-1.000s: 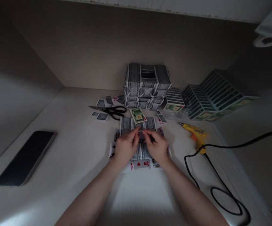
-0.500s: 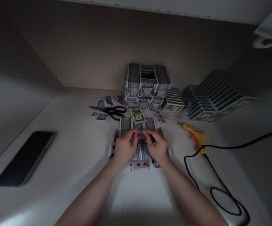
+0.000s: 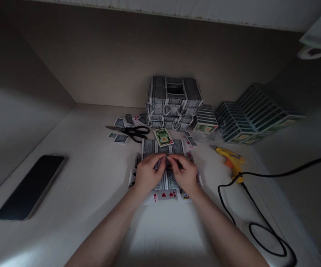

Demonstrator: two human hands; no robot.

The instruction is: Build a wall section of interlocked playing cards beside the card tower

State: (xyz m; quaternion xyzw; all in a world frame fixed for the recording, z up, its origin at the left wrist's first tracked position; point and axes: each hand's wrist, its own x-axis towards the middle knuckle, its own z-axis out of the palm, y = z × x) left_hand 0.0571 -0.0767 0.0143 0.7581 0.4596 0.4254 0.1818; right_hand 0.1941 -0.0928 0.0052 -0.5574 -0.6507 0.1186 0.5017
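My left hand [image 3: 149, 174] and my right hand [image 3: 185, 174] meet over the middle of a low structure of blue-grey-backed playing cards [image 3: 163, 146]. Their fingertips press together on a dark card edge [image 3: 166, 161], partly hidden by my fingers. Beneath my palms, face-up cards fan out, with a red-suited ace [image 3: 155, 197] at the front. A small green-faced stack of cards [image 3: 163, 137] lies just beyond my hands, on top of the structure's far edge.
Behind stands a tall card tower [image 3: 174, 104], with lattice card structures [image 3: 249, 115] to the right. Black scissors [image 3: 134, 132] and loose cards lie at left, a phone [image 3: 31, 187] further left. A yellow glue gun [image 3: 231, 159] trails a black cord [image 3: 260, 222].
My fingertips have closed in a little over the dark card edge at the centre. The cards and objects around them stay in place, with only a slight shift of the view.
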